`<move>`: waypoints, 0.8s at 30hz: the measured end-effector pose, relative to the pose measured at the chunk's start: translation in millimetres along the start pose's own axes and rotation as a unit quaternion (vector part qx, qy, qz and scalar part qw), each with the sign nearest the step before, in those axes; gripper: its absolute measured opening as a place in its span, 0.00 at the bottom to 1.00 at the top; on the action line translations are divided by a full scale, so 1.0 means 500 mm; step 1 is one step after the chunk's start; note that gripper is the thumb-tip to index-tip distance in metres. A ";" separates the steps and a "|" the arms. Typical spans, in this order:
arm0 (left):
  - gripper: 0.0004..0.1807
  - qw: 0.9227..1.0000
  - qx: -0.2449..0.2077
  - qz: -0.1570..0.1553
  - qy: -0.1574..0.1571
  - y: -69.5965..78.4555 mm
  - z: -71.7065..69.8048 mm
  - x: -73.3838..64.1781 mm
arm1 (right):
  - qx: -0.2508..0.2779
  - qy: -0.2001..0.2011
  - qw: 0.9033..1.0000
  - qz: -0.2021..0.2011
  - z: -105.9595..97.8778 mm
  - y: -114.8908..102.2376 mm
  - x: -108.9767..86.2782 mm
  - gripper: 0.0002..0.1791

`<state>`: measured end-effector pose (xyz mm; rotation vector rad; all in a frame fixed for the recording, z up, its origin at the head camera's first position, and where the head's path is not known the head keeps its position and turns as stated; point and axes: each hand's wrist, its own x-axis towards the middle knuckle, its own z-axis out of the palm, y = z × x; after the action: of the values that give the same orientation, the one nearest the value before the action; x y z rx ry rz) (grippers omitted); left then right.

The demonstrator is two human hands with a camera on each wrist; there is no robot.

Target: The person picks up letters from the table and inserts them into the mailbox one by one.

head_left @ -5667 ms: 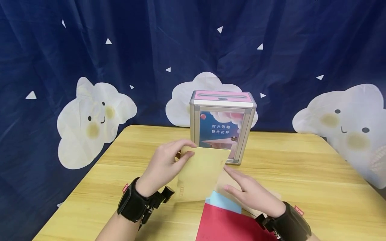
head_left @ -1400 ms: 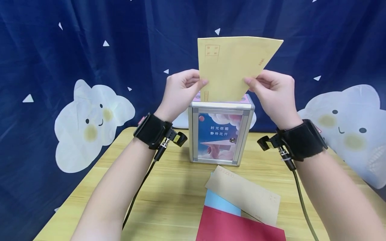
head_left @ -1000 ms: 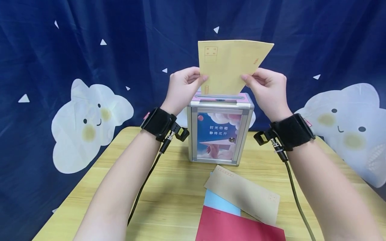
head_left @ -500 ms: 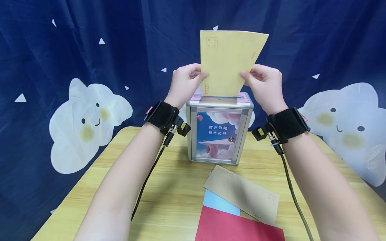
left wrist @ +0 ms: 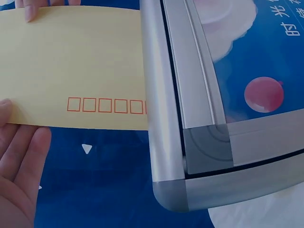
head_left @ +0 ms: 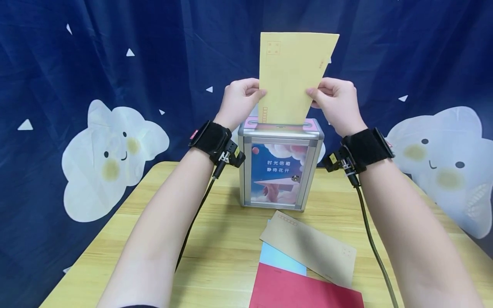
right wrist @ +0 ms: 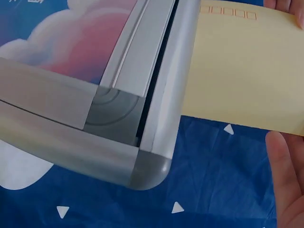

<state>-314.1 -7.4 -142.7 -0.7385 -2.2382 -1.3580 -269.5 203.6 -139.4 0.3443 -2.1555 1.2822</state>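
Yellow envelope [head_left: 292, 72], printed with red boxes [left wrist: 105, 105], stands at the slot [head_left: 307, 125] of the mailbox [head_left: 279, 179] lettered "时光信箱 静待花开", its sides pinched by the fingers [head_left: 262, 93] of left hand [head_left: 239, 102] and right hand [head_left: 339, 102].

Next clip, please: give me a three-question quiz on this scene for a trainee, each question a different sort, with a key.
1. True or false: the left hand and the right hand both have a grip on the yellow envelope.
2. Fill in: the slot is in the ____ of the box.
3. Which lies across the blue paper? (a) yellow envelope (b) brown envelope (c) box

Key: 1. True. 2. Top. 3. (b).
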 end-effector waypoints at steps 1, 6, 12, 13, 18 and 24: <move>0.12 1.000 0.005 -0.001 -0.002 0.000 0.001 0.002 | 0.002 -0.003 1.000 0.004 0.000 0.002 0.001 0.14; 0.13 1.000 0.024 -0.015 -0.013 -0.006 0.005 0.006 | 0.008 -0.013 1.000 0.016 0.002 0.014 0.005 0.15; 0.13 0.999 0.029 -0.028 -0.017 -0.024 0.012 0.006 | -0.002 -0.023 1.000 0.021 0.011 0.030 0.007 0.15; 0.12 0.999 0.032 -0.029 -0.017 -0.026 0.013 0.005 | -0.006 -0.025 0.999 0.023 0.012 0.032 0.006 0.15; 0.12 0.998 0.047 -0.030 -0.022 -0.031 0.018 -0.001 | -0.037 -0.028 0.998 0.030 0.016 0.042 0.004 0.16; 0.13 0.998 0.049 -0.039 -0.030 -0.041 0.026 0.001 | -0.066 -0.026 0.997 0.029 0.017 0.054 0.001 0.16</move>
<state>-328.4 -3.8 -162.0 -0.6722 -2.3850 -1.2657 -286.4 209.7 -161.1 0.2635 -2.2957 1.1661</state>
